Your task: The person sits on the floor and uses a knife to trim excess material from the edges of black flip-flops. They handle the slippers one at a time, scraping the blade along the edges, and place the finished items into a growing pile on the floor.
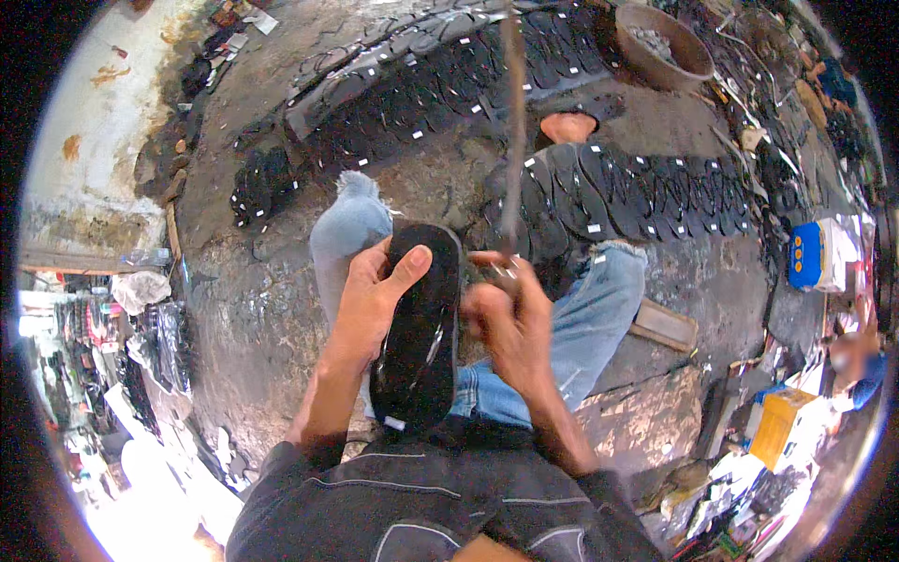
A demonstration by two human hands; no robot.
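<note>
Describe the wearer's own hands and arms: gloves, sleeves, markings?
Left hand and right hand are ungloved. Forearms are bare up to dark sleeves, no watch visible. Sleeves match a dark top with pale seam stitching. Right hand is blurred; can't rule out a ring.

- A footwear workshop, rough and worn.
- Rows of black soles (665,192), many dotted with white tags (594,229), lie packed together on the dark, stained floor (253,318).
- A matching held sole (417,318) is in the left hand (368,300).
- A wide basin (688,56) with grey lumps (651,42) stands beside the far rows.
- The wall (94,108) is blotched with rust-brown patches.
- Plastic bags (140,290) and mixed clutter (721,487) crowd the sides.
</note>
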